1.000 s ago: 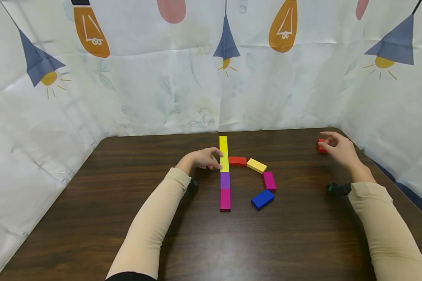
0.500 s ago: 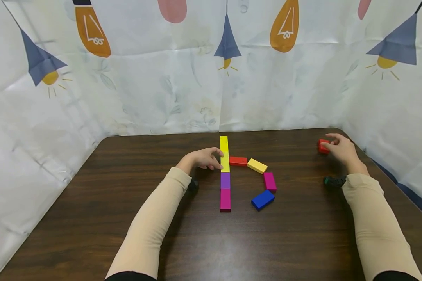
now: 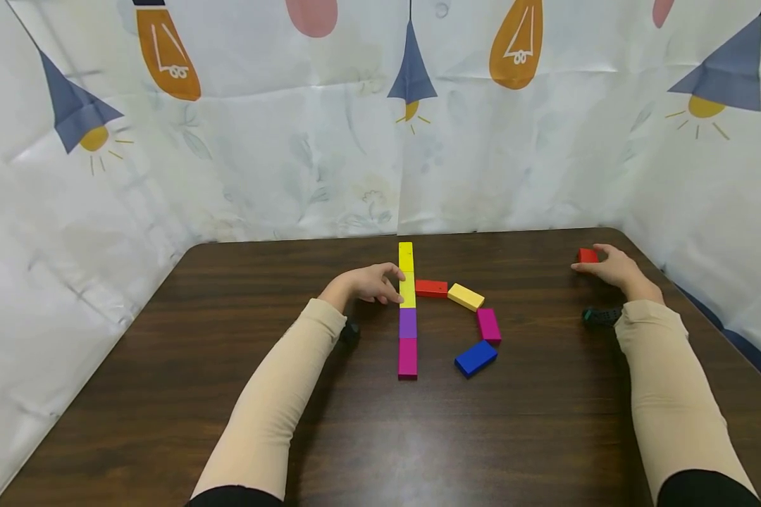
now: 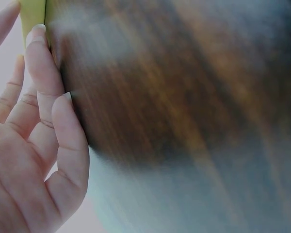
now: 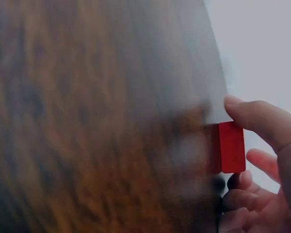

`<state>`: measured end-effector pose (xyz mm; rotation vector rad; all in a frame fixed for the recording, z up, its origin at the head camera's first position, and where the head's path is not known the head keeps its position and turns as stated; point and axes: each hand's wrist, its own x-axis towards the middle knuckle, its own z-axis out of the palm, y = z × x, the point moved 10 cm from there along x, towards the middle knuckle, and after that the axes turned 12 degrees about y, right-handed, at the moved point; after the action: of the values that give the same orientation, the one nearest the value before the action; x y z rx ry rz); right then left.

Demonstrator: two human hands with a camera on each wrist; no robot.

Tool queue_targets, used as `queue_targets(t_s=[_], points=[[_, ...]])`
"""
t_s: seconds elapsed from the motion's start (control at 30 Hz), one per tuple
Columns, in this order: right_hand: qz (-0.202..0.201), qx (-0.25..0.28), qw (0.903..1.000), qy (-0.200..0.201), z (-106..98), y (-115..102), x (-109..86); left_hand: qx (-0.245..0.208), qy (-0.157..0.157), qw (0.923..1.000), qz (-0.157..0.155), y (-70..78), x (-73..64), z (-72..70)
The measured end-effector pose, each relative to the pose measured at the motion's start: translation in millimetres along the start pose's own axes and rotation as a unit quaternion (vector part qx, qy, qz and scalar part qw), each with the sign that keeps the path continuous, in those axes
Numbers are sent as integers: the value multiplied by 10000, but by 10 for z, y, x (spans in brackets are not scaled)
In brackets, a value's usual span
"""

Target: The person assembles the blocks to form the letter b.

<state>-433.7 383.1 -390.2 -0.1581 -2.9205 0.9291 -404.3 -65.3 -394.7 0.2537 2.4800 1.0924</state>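
Note:
My right hand pinches a red block between thumb and fingers at the table's far right. The thumb hides part of its front; the right wrist view shows the red block with the thumb at one end and fingers at the other. Near the table's middle, my left hand has loosely bent fingers that reach the left side of a yellow block. That block stands in a straight column with another yellow block, a purple block and a magenta block.
Right of the column, a red block, a pale yellow block, a magenta block and a blue block form a curve. A gap lies between blue and column. A patterned curtain rises behind the brown table.
The right hand and its red block have shifted slightly toward the table's back, and the thumb now stretches across the block's front. My left hand and the block arrangement stay put.

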Motion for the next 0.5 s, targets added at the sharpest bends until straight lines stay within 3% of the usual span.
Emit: queue_targets(t_s=[0.23, 0.5], points=[[-84, -172, 9992, -339, 39, 65, 77, -13, -20, 10000, 5, 10, -1, 5], [-253, 98, 9976, -636, 45, 43, 65, 4, -3, 10000, 16, 3, 2, -5]])
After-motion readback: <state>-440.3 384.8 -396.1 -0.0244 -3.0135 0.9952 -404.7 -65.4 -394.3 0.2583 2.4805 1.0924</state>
